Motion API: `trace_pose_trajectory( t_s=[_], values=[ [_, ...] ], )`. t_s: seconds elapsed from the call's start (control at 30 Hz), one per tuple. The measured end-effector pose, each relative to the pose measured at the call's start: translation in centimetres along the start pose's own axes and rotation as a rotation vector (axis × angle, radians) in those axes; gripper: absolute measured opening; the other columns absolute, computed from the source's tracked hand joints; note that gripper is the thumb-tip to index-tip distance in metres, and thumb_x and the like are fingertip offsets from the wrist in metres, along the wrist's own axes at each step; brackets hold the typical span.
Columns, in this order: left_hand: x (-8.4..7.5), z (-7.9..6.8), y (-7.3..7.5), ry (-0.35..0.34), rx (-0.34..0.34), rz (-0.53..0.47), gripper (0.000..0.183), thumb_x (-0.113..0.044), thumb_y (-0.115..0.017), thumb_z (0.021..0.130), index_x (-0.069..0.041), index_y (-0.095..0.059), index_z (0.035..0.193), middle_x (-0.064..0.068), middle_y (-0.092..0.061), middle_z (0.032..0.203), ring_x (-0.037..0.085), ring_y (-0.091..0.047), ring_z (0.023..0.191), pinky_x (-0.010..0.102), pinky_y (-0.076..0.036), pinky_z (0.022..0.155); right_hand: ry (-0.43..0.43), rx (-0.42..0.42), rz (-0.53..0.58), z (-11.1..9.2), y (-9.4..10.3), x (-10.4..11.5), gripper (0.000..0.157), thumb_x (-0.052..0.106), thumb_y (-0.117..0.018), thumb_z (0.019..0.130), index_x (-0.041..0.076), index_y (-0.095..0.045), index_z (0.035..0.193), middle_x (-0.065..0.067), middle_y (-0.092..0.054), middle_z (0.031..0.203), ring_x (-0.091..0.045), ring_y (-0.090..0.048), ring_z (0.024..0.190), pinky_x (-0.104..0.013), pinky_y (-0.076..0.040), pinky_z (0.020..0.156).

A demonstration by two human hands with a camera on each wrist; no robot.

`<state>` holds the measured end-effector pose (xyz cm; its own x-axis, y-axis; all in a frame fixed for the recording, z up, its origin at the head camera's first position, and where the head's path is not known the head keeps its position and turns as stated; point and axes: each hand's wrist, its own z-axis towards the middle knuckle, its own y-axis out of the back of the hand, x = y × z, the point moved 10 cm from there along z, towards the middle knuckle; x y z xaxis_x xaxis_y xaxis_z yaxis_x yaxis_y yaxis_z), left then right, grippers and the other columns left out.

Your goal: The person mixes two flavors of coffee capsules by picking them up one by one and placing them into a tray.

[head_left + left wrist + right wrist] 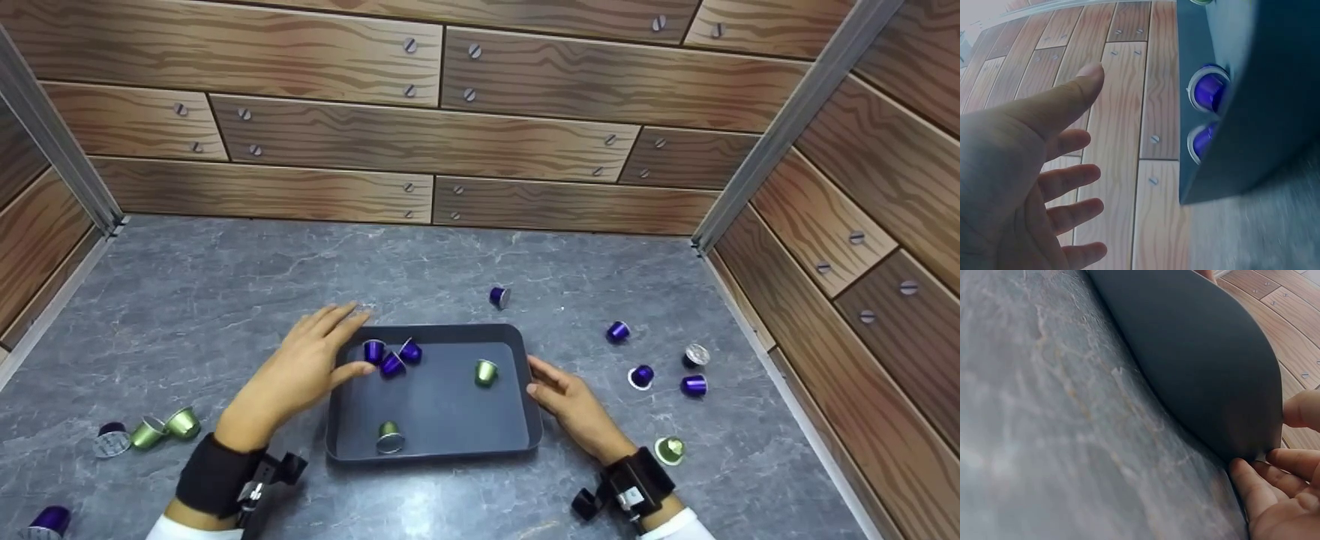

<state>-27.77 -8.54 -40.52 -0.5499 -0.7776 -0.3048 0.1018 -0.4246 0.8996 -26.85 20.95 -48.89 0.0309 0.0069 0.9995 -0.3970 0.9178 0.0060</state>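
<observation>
A dark grey rectangular tray (442, 409) lies on the grey surface between my hands. Inside it, three purple coffee capsules (391, 364) cluster at the far left corner. A green coffee capsule (485, 373) sits toward the right and another green capsule (389, 438) near the front edge. My left hand (304, 366) hovers at the tray's far left corner with fingers extended and nothing held; the left wrist view shows it apart from the tray wall (1241, 140). At the right wall, my right hand (574, 409) grips the tray, thumb at the rim and fingertips against the outer side.
Right of the tray lie several purple capsules (694, 385) and a green capsule (670, 450). One purple capsule (499, 297) is behind the tray. At left are two green capsules (182, 424) and dark purple ones (52, 519). Wood-patterned walls (322, 195) enclose the surface.
</observation>
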Motion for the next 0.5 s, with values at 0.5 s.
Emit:
trace_pose_trajectory(
  t_s=[0.5],
  values=[
    [4.6,-3.8,-0.2,0.196,0.089,0.056,0.082,-0.063,-0.049,0.077,-0.015,-0.029,0.14,0.017,-0.023,0.143,0.042,-0.017,0.128,0.066,-0.01,0.097,-0.002,-0.013,-0.023,0.0,0.1,0.0,0.055,0.003,-0.049,0.09,-0.012,-0.021,0.134,-0.031,-0.026,0.136,-0.041,-0.03,0.123,-0.024,-0.038,0.094]
  ],
)
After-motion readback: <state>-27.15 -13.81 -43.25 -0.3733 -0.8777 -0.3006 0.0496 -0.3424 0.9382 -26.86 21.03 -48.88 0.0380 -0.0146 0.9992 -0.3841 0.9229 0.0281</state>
